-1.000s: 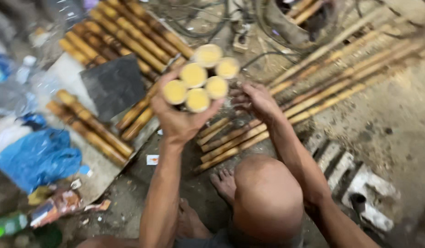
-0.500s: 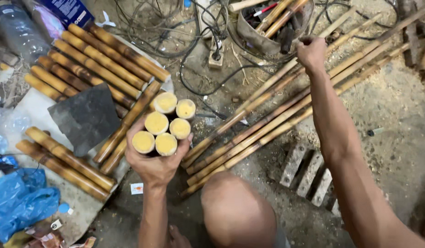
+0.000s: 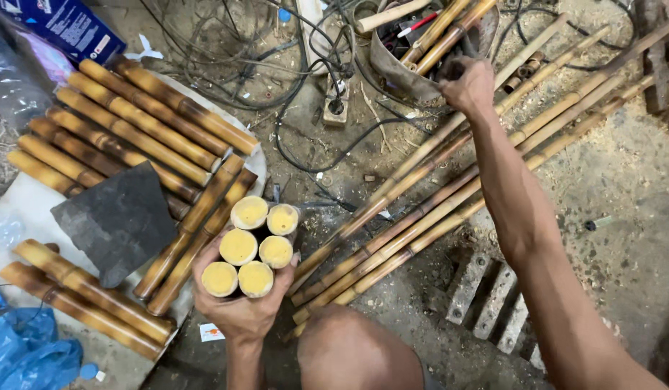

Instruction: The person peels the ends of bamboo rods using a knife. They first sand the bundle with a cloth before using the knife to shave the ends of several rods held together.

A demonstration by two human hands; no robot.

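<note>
My left hand (image 3: 242, 307) grips a bundle of several short bamboo pieces (image 3: 249, 244), held upright with their pale yellow cut ends facing the camera. My right hand (image 3: 466, 83) is stretched far forward, fingers curled at the rim of a grey bucket (image 3: 399, 65) that holds bamboo sticks and tools. What the right hand's fingers hold is hidden. Long thin bamboo poles (image 3: 436, 198) lie diagonally on the ground beneath my right arm.
Scorched bamboo sections (image 3: 132, 130) lie in rows on a white sheet (image 3: 31, 209) at left, beside a dark grey slab (image 3: 118, 220). Tangled black cables (image 3: 305, 87) and a socket strip cover the ground ahead. Blue plastic (image 3: 24, 354) lies bottom left; my knee (image 3: 356, 354) below.
My right hand left the bundle and reached forward and right to the bucket. The bundle stays in my left hand, lower in the view as the camera tilted forward.
</note>
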